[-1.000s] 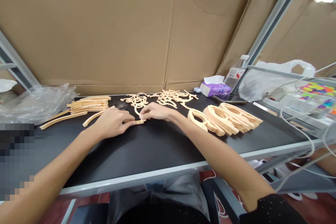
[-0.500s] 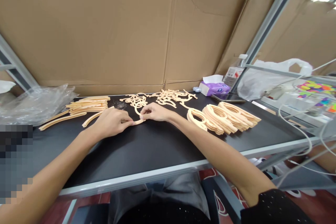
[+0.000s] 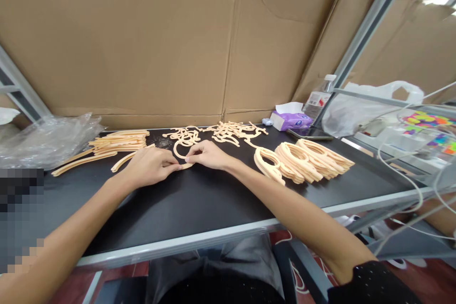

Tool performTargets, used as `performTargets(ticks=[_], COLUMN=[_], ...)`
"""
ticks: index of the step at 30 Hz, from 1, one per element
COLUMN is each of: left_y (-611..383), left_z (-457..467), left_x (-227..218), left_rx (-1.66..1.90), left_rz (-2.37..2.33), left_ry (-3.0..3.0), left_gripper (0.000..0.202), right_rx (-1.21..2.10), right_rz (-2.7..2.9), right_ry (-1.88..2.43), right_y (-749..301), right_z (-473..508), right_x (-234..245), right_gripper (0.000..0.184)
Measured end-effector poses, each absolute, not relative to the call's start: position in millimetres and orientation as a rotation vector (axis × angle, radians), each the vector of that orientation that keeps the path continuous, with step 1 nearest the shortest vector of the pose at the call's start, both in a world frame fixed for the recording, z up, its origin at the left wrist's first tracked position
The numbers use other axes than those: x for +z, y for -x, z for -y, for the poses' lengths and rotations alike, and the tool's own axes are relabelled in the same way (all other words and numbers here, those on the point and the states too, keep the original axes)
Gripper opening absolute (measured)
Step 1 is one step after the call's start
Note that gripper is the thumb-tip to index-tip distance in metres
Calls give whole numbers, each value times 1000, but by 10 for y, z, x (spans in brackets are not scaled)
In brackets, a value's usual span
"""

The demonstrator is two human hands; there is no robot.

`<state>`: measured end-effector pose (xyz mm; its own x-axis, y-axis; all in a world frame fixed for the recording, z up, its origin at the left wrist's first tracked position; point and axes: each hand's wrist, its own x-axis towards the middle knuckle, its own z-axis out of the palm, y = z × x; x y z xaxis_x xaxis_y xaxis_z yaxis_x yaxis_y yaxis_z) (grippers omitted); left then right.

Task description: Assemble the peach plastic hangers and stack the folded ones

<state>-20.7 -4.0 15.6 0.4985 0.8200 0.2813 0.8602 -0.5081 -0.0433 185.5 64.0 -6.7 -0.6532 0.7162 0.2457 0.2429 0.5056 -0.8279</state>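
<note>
Over the middle of the black table (image 3: 199, 209), my left hand (image 3: 151, 165) pinches the left end of a short, pale peach, flexible strip (image 3: 186, 166). The fingertips of my right hand (image 3: 207, 156) are closed on the same strip at its right end. A thin curved length (image 3: 175, 148) in the same colour arcs up from my right fingertips toward the curly pieces behind. Whether it is joined to the strip is hidden by my fingers. Beyond my left hand lies a pile of long peach strips (image 3: 119, 142), and one loose strip (image 3: 124, 160) touches or passes behind that hand.
Several peach loops (image 3: 294, 161) lie in overlapping stacks at the right. Thin curly pieces (image 3: 231, 132) lie along the back. A purple tissue pack (image 3: 292, 120), a phone (image 3: 309, 133) and a bottle (image 3: 318, 99) stand back right. Clear plastic bags (image 3: 53, 137) lie left; cardboard (image 3: 142, 42) walls the back.
My right hand has shifted slightly left, closer to my left hand. Less of the strip shows between them, and the thin curved length has swung left into a wider arc.
</note>
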Motion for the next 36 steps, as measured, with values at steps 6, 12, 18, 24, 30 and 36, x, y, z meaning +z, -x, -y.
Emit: performTargets(ticks=[6, 12, 18, 24, 30, 36], left_y=[195, 284, 563, 555, 533, 555], left_z=[52, -12, -121, -70, -77, -67], left_x=[162, 118, 166, 239, 208, 246], left_rx=[-353, -551, -846, -306, -164, -246], left_rz=[1508, 1542, 1712, 2128, 2056, 2192], left_ry=[2548, 2477, 2068, 1882, 1858, 1890], left_gripper=[31, 38, 30, 36, 39, 43], right_rx=[994, 869, 820, 755, 781, 775], right_rz=[2203, 2248, 1933, 1706, 1604, 1610], right_ry=[824, 817, 807, 821, 781, 785], right_y=[-1849, -1839, -1837, -1875, -1872, -1864], right_z=[-616, -611, -702, -734, -714, -712], right_x=[-44, -60, -74, -3, 21, 22], right_gripper=[8, 13, 15, 14, 12, 11])
